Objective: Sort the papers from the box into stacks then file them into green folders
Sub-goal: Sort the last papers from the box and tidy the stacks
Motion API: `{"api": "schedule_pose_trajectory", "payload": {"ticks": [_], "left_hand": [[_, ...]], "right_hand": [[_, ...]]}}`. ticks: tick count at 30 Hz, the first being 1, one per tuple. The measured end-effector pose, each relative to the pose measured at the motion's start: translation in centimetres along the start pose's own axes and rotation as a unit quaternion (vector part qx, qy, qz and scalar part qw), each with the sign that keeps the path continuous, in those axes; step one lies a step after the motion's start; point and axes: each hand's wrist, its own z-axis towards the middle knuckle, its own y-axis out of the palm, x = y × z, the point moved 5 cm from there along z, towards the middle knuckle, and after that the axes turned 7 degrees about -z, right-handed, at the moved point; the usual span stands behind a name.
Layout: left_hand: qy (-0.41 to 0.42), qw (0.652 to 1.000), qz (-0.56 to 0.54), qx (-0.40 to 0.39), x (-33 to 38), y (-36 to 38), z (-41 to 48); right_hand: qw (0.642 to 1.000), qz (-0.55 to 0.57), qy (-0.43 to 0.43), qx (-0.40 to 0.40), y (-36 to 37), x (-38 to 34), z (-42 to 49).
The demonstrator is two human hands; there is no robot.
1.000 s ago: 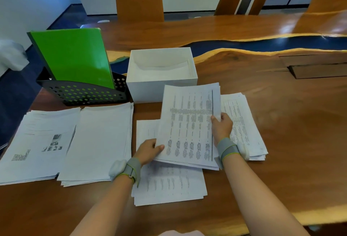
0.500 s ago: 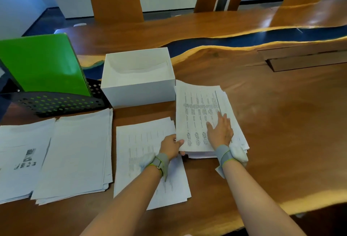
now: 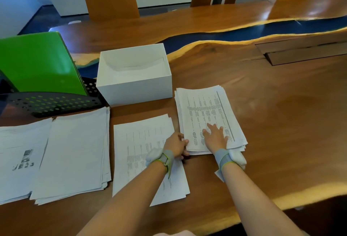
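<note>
We note R hand (image 3: 216,138) flat, fingers spread, pressing on rightmost paper stack (image 3: 204,108). L hand (image 3: 175,144) curled, pinching stack's near-left edge. White box (image 3: 135,85) just behind.

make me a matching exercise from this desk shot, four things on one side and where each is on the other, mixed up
Things
1. green folder
2. white box
3. right hand
4. left hand

Places
a. gripping the near left edge of the rightmost stack
b. standing in the black mesh rack
c. lying flat on top of the rightmost stack
d. on the table, open-topped, between the rack and the rightmost stack

Pairs: 1-b, 2-d, 3-c, 4-a
</note>
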Motion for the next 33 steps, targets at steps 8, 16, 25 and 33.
{"api": "schedule_pose_trajectory", "payload": {"ticks": [8,16,25,33], "left_hand": [[0.053,0.982,0.067,0.166,-1.4,-9.2,-1.4],[-0.035,0.94,0.116,0.32,-8.0,-18.7,-5.2],[0.02,0.94,0.133,0.314,-8.8,-18.3,-5.8],[0.059,0.922,0.087,0.372,-8.8,-19.2,-6.4]], "right_hand": [[0.993,0.092,-0.058,0.044,1.2,-4.0,-1.3],[0.968,-0.01,-0.237,-0.083,7.8,-9.3,-5.6],[0.932,-0.165,-0.244,-0.211,12.9,-9.5,-6.4],[0.964,0.03,-0.179,-0.193,11.7,-10.2,-5.8]]}}
